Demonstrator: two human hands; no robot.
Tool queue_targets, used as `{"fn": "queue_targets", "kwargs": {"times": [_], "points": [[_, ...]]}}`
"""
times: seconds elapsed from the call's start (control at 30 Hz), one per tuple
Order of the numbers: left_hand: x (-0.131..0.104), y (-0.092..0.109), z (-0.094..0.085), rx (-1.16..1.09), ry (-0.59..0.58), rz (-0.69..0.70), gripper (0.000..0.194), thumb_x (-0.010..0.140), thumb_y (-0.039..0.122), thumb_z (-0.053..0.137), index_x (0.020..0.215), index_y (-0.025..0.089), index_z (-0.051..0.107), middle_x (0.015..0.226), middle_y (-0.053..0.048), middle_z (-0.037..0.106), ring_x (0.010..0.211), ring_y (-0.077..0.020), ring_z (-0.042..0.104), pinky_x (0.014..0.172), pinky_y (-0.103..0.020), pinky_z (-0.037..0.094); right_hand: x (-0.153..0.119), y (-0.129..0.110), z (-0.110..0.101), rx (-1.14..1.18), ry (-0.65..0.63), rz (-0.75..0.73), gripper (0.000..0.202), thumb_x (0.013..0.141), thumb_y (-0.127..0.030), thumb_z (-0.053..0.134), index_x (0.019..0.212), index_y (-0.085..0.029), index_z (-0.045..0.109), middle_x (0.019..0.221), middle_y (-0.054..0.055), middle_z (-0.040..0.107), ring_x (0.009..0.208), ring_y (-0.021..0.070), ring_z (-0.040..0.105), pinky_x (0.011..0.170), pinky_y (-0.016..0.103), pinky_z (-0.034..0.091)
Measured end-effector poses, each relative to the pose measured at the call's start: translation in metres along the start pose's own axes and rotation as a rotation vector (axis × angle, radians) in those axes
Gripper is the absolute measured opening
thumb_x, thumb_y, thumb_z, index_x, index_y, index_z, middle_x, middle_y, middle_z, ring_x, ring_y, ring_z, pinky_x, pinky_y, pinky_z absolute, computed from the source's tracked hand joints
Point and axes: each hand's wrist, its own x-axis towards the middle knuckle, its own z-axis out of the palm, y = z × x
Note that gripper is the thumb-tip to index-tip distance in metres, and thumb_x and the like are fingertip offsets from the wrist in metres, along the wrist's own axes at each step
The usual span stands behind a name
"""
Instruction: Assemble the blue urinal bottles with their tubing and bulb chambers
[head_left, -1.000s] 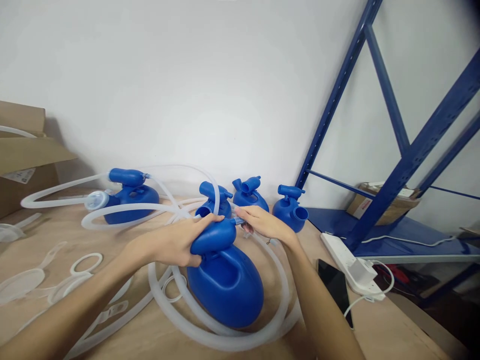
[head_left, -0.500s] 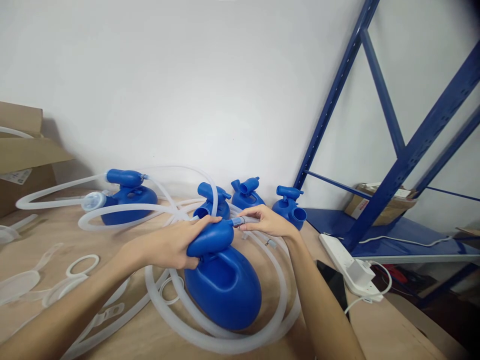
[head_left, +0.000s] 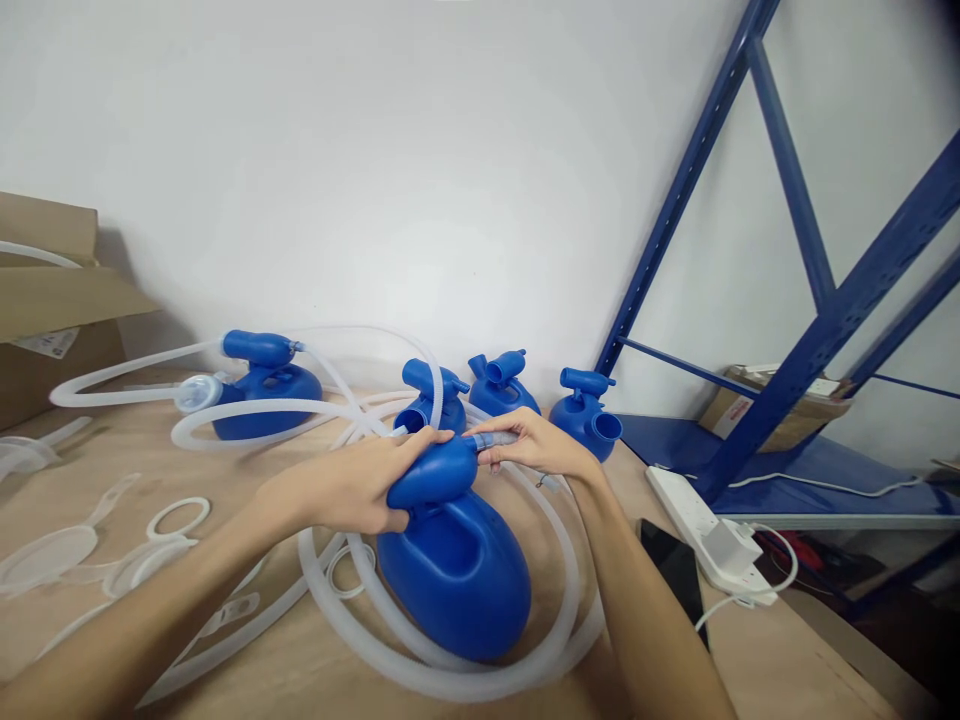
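Observation:
On the table in front of me lies a blue plastic urinal bottle (head_left: 457, 580), tilted toward me. My left hand (head_left: 367, 480) is wrapped round its tubular top piece, thumb above and fingers beneath. At the narrow spout on the right of that piece, my right hand (head_left: 532, 445) pinches the end of a clear hose (head_left: 495, 438). The hose end appears to sit over the spout; a thin wire clip near it is partly covered by my fingers. A long translucent hose (head_left: 562, 570) loops round the bottle.
Behind stand more blue bottles (head_left: 585, 415), one at the left (head_left: 274, 400) with a hose and a clear cap. White lids (head_left: 49, 560) and rings (head_left: 178, 518) lie at left, near a cardboard box (head_left: 60, 350). A phone (head_left: 671, 570), power strip (head_left: 705, 540) and blue shelf rack (head_left: 817, 350) are at right.
My right hand has closed in on the spout, and the hose end now sits nearer the bottle's top piece. My left hand keeps its grip. The whole view has shifted slightly.

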Motion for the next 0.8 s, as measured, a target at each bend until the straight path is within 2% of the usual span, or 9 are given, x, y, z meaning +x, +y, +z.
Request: {"fn": "queue_targets", "kwargs": {"times": [0.17,0.33,0.47,0.53,0.6,0.67,0.7,0.73,0.8], "points": [[0.000,-0.001,0.000,-0.040,0.002,-0.003,0.089,0.073,0.032,0.066,0.155,0.022,0.034,0.120,-0.013,0.069,0.102,-0.0353,0.070,0.084,-0.042,0.054,0.000,0.001,0.001,0.065,0.039,-0.031,0.047,0.078,-0.040,0.086,0.119,-0.019,0.075,0.086,0.003,0.076,0.078,0.0190,0.073,0.079,0.033,0.061],[-0.002,0.005,-0.001,-0.013,-0.022,-0.041,0.093,0.073,0.031,0.066,0.158,0.022,0.030,0.112,-0.012,0.072,0.103,-0.0375,0.070,0.080,-0.041,0.055,0.000,0.002,0.003,0.056,0.027,-0.023,0.037,0.081,-0.042,0.084,0.109,-0.020,0.072,0.084,0.001,0.073,0.071,0.0178,0.073,0.075,0.033,0.060],[-0.001,0.003,0.001,0.007,-0.016,-0.041,0.092,0.077,0.032,0.067,0.160,0.024,0.028,0.120,-0.014,0.071,0.104,-0.0353,0.070,0.083,-0.041,0.055,-0.001,-0.003,0.003,0.009,0.026,-0.010,0.037,0.083,-0.044,0.081,0.110,-0.021,0.071,0.085,0.001,0.074,0.075,0.0192,0.074,0.076,0.033,0.059],[-0.003,-0.004,0.001,0.031,0.014,0.011,0.092,0.083,0.042,0.069,0.163,0.028,0.026,0.138,-0.015,0.065,0.114,-0.0357,0.068,0.091,-0.042,0.053,-0.004,-0.008,0.003,-0.042,0.016,0.001,0.036,0.086,-0.043,0.078,0.113,-0.021,0.070,0.088,0.002,0.075,0.080,0.0200,0.074,0.078,0.033,0.059],[-0.009,-0.015,-0.003,0.040,0.043,0.083,0.098,0.085,0.058,0.070,0.166,0.032,0.020,0.157,-0.015,0.051,0.132,-0.0372,0.059,0.103,-0.044,0.049,-0.007,-0.014,0.000,-0.097,0.007,0.017,0.035,0.088,-0.045,0.075,0.114,-0.022,0.069,0.094,0.003,0.076,0.083,0.0206,0.074,0.077,0.032,0.058],[-0.019,-0.028,-0.012,0.024,0.024,0.097,0.106,0.084,0.068,0.069,0.167,0.034,0.013,0.166,-0.013,0.039,0.140,-0.0357,0.053,0.106,-0.040,0.048,-0.011,-0.018,-0.003,-0.178,0.006,0.011,0.035,0.089,-0.047,0.073,0.114,-0.023,0.070,0.104,0.005,0.076,0.092,0.0225,0.073,0.078,0.032,0.057],[-0.025,-0.035,-0.018,0.018,0.009,0.072,0.106,0.084,0.070,0.068,0.167,0.033,0.014,0.168,-0.012,0.036,0.138,-0.0341,0.054,0.103,-0.037,0.049,-0.013,-0.020,-0.004,-0.222,0.010,-0.002,0.036,0.090,-0.049,0.072,0.114,-0.023,0.071,0.109,0.005,0.076,0.098,0.0239,0.072,0.081,0.033,0.056],[-0.033,-0.043,-0.024,0.025,0.005,0.025,0.102,0.085,0.070,0.068,0.166,0.032,0.020,0.168,-0.012,0.036,0.133,-0.0323,0.058,0.099,-0.034,0.051,-0.016,-0.022,-0.006,-0.263,0.017,-0.017,0.036,0.090,-0.050,0.071,0.114,-0.023,0.072,0.114,0.005,0.075,0.105,0.0252,0.070,0.085,0.033,0.055],[-0.050,-0.058,-0.033,0.084,0.037,-0.103,0.080,0.088,0.067,0.064,0.155,0.027,0.047,0.161,-0.011,0.048,0.117,-0.0287,0.067,0.091,-0.031,0.052,-0.021,-0.026,-0.010,-0.317,0.029,-0.033,0.036,0.092,-0.052,0.069,0.115,-0.024,0.073,0.118,0.005,0.075,0.113,0.0269,0.068,0.094,0.036,0.052]]}}
